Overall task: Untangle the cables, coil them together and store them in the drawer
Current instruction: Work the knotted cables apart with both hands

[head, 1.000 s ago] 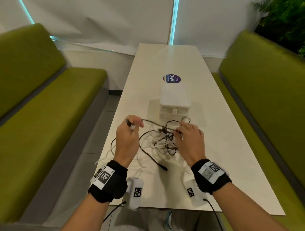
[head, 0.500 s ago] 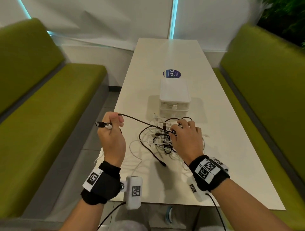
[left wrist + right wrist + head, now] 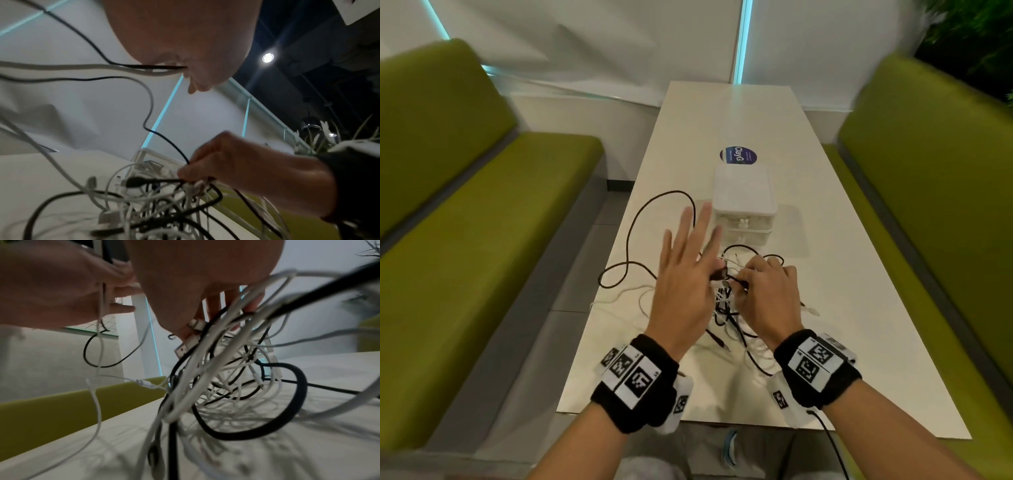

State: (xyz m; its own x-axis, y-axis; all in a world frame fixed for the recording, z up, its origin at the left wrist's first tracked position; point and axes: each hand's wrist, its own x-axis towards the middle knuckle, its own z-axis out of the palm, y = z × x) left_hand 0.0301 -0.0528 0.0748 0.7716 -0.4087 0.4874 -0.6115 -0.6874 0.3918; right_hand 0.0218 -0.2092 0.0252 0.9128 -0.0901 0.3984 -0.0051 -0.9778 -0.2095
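A tangle of black and white cables (image 3: 726, 308) lies on the white table (image 3: 842, 325) in front of a small white drawer unit (image 3: 744, 202) whose drawers are closed. My right hand (image 3: 767, 287) is curled into the top of the tangle and pinches cable strands there; the left wrist view shows it (image 3: 246, 165) gripping a black lead with a plug (image 3: 133, 181). My left hand (image 3: 685, 270) hovers just left of it, fingers straight and spread, holding nothing. One long black cable (image 3: 630, 236) runs in loose loops from the tangle across the table's left side.
Green benches flank the table on the left (image 3: 482, 240) and right (image 3: 928, 205). A round dark sticker (image 3: 738, 156) sits behind the drawer unit. The table's left edge (image 3: 599, 301) is close to the loose black loops, and white leads trail over it.
My left hand, which had pulled a black cable end out to the left, has let it go and come back to the tangle with fingers spread. The freed cable now lies looped on the left.
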